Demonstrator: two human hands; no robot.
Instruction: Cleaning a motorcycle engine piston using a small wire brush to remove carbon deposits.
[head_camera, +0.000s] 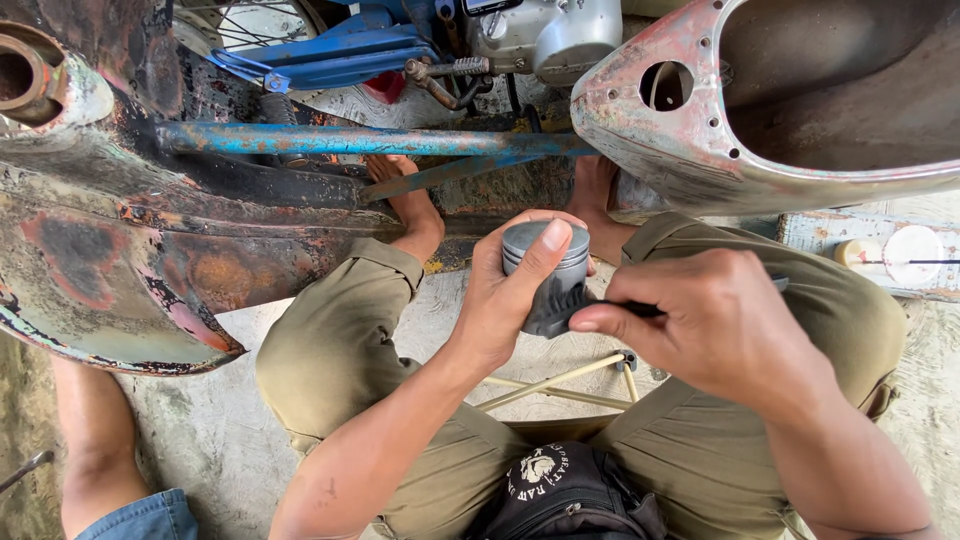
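My left hand (505, 300) grips a grey metal engine piston (545, 270), its thumb pressed on the flat top. My right hand (715, 325) holds a thin dark tool (635, 310) whose tip touches the piston's side. Both hands hover above my knees, in olive trousers (340, 350). My bare feet rest on the concrete floor under a rusty blue frame tube (360, 140).
A rusty motorcycle body panel (130, 250) fills the left. A worn, faded red shell (790, 110) hangs at top right. An engine (540, 35) sits at top centre. Another person's bare leg (95, 440) stands at lower left. A black pouch (560, 495) lies on my lap.
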